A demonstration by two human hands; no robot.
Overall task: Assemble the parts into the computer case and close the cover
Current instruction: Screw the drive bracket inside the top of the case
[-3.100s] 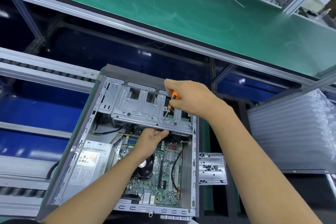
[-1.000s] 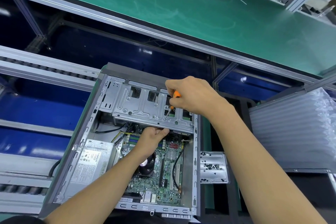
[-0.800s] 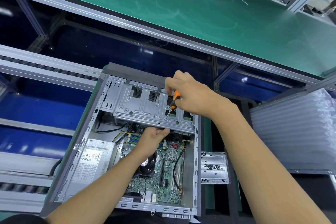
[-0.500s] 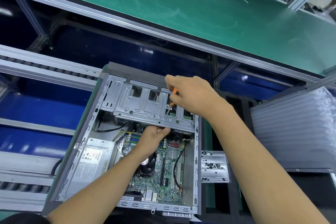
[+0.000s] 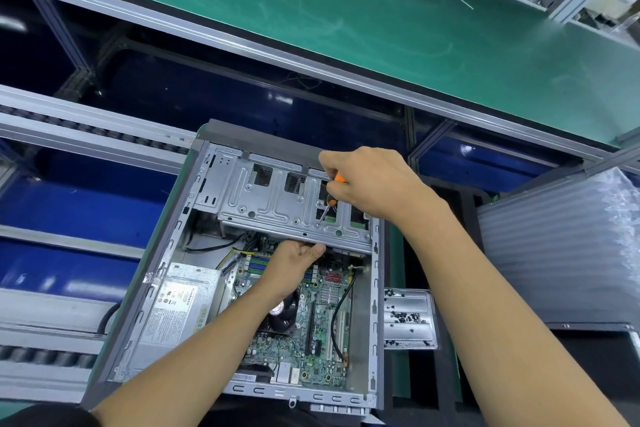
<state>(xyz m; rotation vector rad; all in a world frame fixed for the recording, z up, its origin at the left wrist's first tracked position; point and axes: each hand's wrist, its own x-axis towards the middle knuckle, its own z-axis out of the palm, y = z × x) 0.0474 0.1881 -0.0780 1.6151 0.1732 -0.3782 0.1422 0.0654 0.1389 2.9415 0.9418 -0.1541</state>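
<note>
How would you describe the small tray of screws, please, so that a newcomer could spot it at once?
Find the open computer case lying on its side in the middle of the view. Just outside its right wall, under the person's right forearm, sits a shallow silver metal tray. It alone is dotted with small black screws, unlike the ribbed plastic stack farther right.

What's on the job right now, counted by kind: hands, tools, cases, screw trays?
Hands: 2, left hand and right hand
Screwdriver: 1
Computer case: 1
Screw tray: 1
Total: 5
</note>
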